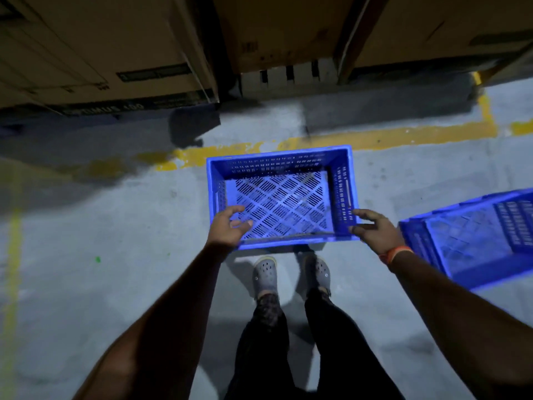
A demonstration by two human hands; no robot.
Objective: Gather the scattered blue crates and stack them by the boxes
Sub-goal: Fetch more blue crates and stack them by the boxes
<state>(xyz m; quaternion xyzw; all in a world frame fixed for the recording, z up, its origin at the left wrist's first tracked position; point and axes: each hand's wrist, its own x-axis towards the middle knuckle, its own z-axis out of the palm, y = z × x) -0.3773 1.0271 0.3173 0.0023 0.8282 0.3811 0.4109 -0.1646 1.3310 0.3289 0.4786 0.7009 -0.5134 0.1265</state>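
An empty blue crate (282, 194) with a slotted bottom sits upright on the concrete floor just in front of my feet, near the yellow line. My left hand (229, 228) hovers over its near left corner with fingers spread and the thumb inside the rim. My right hand (373, 230) is at the near right corner, fingers apart and lying over the rim. Neither hand is clearly closed around the rim. A second blue crate (473, 238) lies tilted on the floor to the right, partly cut off by the frame's edge.
Large cardboard boxes (95, 50) stand along the far side, beyond a worn yellow floor line (389, 138). A pallet edge (288, 75) shows under the middle box. My grey clogs (265, 274) stand right behind the crate. Bare concrete stretches to the left.
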